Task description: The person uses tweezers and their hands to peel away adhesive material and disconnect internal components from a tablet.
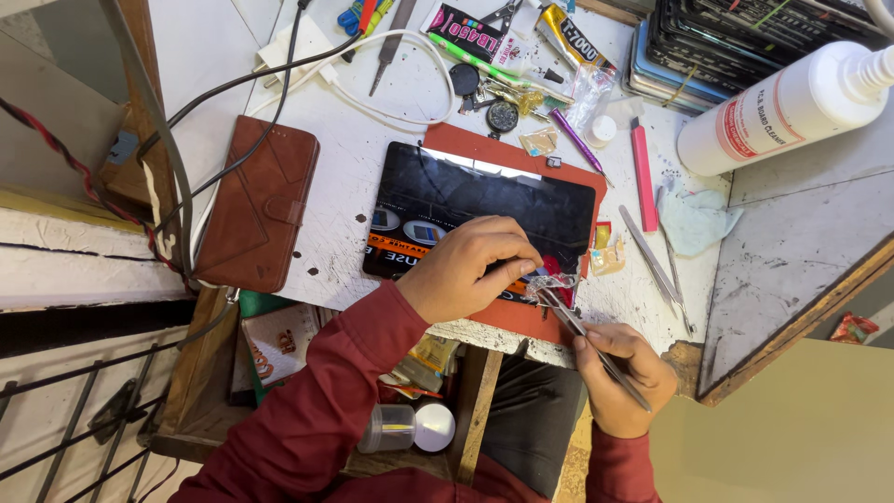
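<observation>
right hand (622,377) grips tweezers (596,349) | left hand (470,265) pinches clear film (551,284) at tablet (475,210) near edge | bare table (792,251) rightward

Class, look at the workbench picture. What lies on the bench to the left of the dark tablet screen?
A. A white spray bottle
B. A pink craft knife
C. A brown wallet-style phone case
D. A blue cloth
C: the brown wallet-style phone case lies left of the tablet screen, while the white bottle, pink knife and blue cloth all sit to its right.
</observation>
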